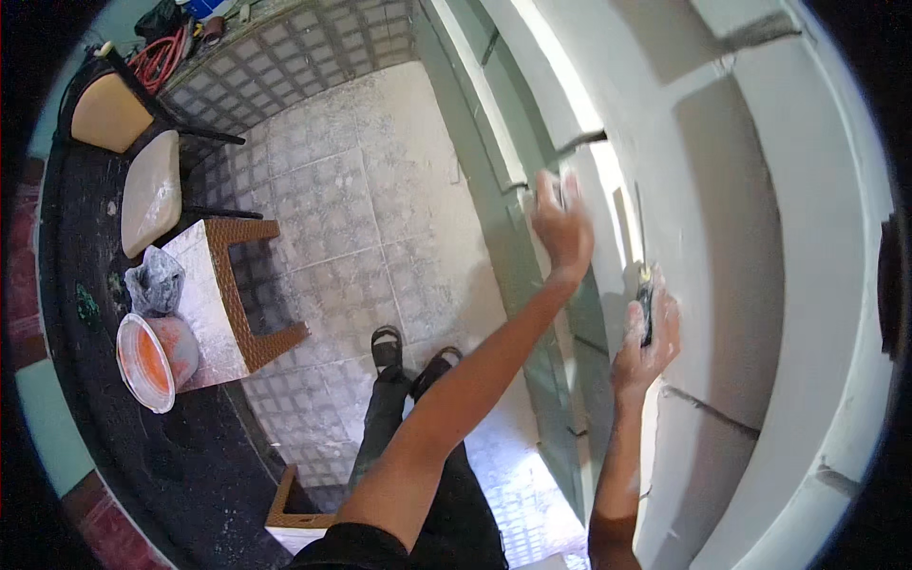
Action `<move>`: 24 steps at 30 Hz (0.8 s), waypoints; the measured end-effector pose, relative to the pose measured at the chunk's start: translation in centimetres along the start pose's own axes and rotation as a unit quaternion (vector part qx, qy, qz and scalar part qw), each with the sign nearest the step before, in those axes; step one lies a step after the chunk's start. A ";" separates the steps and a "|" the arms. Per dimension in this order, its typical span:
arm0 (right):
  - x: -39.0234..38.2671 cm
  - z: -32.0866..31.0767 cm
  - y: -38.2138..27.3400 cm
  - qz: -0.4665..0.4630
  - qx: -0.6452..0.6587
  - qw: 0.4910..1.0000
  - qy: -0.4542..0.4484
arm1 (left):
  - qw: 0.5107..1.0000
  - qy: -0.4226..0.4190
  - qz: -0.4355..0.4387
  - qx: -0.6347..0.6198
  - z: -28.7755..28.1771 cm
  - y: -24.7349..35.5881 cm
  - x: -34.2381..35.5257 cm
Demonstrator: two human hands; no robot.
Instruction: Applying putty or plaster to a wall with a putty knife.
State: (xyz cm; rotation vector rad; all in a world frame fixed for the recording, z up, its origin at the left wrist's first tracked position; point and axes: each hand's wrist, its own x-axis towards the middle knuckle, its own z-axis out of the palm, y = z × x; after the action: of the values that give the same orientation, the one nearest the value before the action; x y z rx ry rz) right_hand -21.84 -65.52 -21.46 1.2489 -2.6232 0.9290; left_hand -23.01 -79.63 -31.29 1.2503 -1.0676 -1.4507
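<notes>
In my right hand (pixel 648 328) is a thin tool with a black-and-yellow handle (pixel 647 313). Its long narrow metal end points up along the pale wall (pixel 703 313); whether it is a shaft or a blade seen edge-on, I cannot tell. My left hand (pixel 564 228) is raised ahead and to the left of it, beside the wall's ledge. Its fingers are closed around a small greyish thing, too blurred to make out. White dust covers the fingers of both hands. Dark gaps (pixel 711 410) run between the wall's large pale blocks.
At left, a small table (pixel 204 294) with woven-pattern brown edging bears a clear bucket (pixel 142 366) with orange inside and a crumpled grey plastic bag (pixel 157 282). Behind it stands a padded chair (pixel 152 190). Red cable (pixel 157 62) lies at the far left. Dusty floor tiles (pixel 323 218) spread around my feet.
</notes>
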 end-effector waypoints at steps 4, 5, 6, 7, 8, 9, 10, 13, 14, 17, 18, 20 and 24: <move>0.0 0.0 0.2 -0.016 -0.004 1.000 0.012 | 0.988 -0.120 0.084 0.046 -2.7 -0.7 -5.2; -0.2 0.0 0.4 -0.017 0.005 1.000 0.017 | 0.983 -0.148 0.100 0.035 -2.7 -0.8 -5.1; 0.1 -0.1 0.4 -0.025 0.006 0.999 0.019 | 0.984 -0.143 0.105 0.030 -1.6 -0.2 -3.7; 0.1 0.1 0.2 -0.038 0.002 0.999 0.028 | 0.993 -0.078 0.059 0.059 -0.7 0.3 -1.3; 0.1 0.2 0.0 -0.050 -0.001 0.998 0.038 | 0.996 -0.012 0.012 0.086 -0.2 0.8 0.2; -0.1 -0.1 0.3 -0.050 -0.005 0.998 0.037 | 1.000 0.000 0.014 0.003 0.5 1.6 -0.2; -0.1 -0.1 0.4 -0.029 0.006 0.999 0.028 | 1.000 0.001 0.015 0.002 0.6 1.2 -1.3; 0.0 0.3 0.1 -0.017 0.029 0.999 0.020 | 0.992 -0.059 0.114 -0.002 -0.2 -0.2 -2.5; -0.1 0.5 -0.2 -0.023 0.035 0.999 0.015 | 0.994 -0.046 0.087 0.046 -0.4 -0.9 -0.6; -0.3 0.5 0.1 -0.022 0.025 0.999 0.011 | 0.987 0.023 0.108 0.113 0.5 -1.2 0.2; -0.1 0.2 0.7 -0.024 0.019 0.999 0.010 | 0.976 0.075 0.152 0.133 1.5 -1.2 -0.3; -0.2 -1.2 2.7 -0.024 -0.003 0.999 0.029 | 0.992 -0.106 0.065 0.021 1.4 0.6 -4.1; 0.2 0.0 -1.5 -0.034 0.063 0.997 0.023 | 0.983 -0.113 0.064 0.128 -0.7 -14.1 1.8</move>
State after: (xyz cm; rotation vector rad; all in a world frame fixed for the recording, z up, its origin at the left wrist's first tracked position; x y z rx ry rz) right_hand -20.83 -66.42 -20.68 1.3193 -2.5050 1.1119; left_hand -23.79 -78.48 -45.45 1.1870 -1.4989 -1.4125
